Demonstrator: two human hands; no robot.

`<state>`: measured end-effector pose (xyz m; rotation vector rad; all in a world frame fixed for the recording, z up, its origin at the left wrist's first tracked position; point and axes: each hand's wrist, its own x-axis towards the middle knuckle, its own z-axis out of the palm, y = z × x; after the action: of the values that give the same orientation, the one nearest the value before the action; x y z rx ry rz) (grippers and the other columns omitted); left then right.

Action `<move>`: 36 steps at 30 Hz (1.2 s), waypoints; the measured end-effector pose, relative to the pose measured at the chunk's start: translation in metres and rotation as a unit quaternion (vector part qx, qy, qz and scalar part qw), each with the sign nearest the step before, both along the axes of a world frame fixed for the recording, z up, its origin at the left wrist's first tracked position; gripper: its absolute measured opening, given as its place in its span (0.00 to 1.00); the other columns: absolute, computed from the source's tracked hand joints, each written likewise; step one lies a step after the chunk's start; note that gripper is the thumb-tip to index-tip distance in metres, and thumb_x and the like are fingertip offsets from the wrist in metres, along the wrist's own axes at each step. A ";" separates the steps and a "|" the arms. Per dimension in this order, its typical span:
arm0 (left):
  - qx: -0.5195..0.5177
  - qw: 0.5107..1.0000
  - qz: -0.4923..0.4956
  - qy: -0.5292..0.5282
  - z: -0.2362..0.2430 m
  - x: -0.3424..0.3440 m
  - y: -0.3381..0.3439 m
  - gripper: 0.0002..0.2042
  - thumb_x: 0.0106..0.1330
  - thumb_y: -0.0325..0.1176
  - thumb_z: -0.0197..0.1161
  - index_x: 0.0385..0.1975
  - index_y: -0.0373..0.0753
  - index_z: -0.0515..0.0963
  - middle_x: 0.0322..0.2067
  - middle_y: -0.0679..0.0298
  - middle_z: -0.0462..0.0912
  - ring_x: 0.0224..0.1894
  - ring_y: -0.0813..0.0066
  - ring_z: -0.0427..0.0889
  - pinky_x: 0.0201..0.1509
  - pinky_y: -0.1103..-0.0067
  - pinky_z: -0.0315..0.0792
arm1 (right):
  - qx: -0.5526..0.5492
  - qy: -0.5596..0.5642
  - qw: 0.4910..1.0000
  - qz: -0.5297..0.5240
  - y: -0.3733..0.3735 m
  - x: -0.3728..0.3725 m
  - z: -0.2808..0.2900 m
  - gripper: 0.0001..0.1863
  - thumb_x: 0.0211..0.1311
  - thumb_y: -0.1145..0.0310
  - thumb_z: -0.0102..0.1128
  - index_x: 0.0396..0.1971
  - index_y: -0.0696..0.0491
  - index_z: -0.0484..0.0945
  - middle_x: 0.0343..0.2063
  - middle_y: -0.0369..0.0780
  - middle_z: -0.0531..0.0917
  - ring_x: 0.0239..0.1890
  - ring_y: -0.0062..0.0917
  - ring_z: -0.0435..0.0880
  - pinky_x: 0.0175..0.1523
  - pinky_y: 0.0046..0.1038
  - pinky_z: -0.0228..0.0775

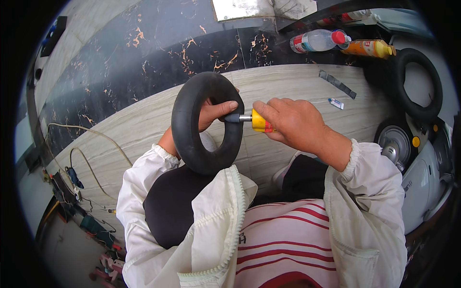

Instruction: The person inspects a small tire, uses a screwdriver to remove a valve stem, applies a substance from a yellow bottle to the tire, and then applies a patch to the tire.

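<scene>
A black inflated inner tube (184, 120) stands on edge, tilted, with its lower end by my left knee. My left hand (213, 114) reaches through its opening and grips its right side, the thumb lying on the rubber and the other fingers mostly hidden behind. In my closed right hand (301, 124) is a yellow-handled tool (259, 120) with a silver shaft and a dark grey rounded tip. That tip meets the tube's right side, just below my left thumb. Whether the tip is turning cannot be made out.
On the pale floor at the right lie a small glue-like tube (336, 103) and a dark strip (337, 84). Beyond are a clear bottle (317, 41) and an orange bottle (369, 48). A black tyre (434, 86) and a wheel (394, 141) stand far right. A cord (91, 128) trails left.
</scene>
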<state>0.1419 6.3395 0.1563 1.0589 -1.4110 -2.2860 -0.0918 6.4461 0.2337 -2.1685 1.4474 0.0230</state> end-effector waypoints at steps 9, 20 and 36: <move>-0.054 0.995 -0.061 -0.065 -0.002 0.001 -0.002 0.17 0.66 0.30 0.72 0.53 0.34 0.80 0.40 0.64 0.86 0.43 0.78 0.83 0.50 0.77 0.79 | -0.018 0.018 0.999 0.025 -0.003 0.003 0.000 0.27 0.51 0.63 0.74 0.52 0.49 0.75 0.30 0.35 0.79 0.33 0.29 0.86 0.31 0.32 0.78; -0.022 0.999 -0.006 -0.031 -0.001 0.001 -0.001 0.16 0.64 0.35 0.75 0.47 0.36 0.82 0.36 0.64 0.86 0.36 0.77 0.83 0.41 0.77 0.79 | 0.016 -0.027 0.999 0.023 0.002 0.004 0.005 0.31 0.50 0.64 0.74 0.57 0.48 0.74 0.33 0.36 0.80 0.34 0.31 0.84 0.34 0.33 0.77; 0.021 1.000 -0.008 0.006 -0.006 0.005 -0.001 0.19 0.68 0.31 0.70 0.56 0.33 0.78 0.42 0.62 0.86 0.44 0.76 0.84 0.49 0.75 0.80 | 0.011 -0.012 1.000 -0.016 0.011 -0.004 0.003 0.27 0.55 0.62 0.73 0.54 0.48 0.74 0.33 0.36 0.80 0.35 0.32 0.86 0.34 0.33 0.78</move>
<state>0.1474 6.3382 0.1500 1.0481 -1.3766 -2.3384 -0.0954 6.4573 0.2371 -2.1202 1.4620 0.0023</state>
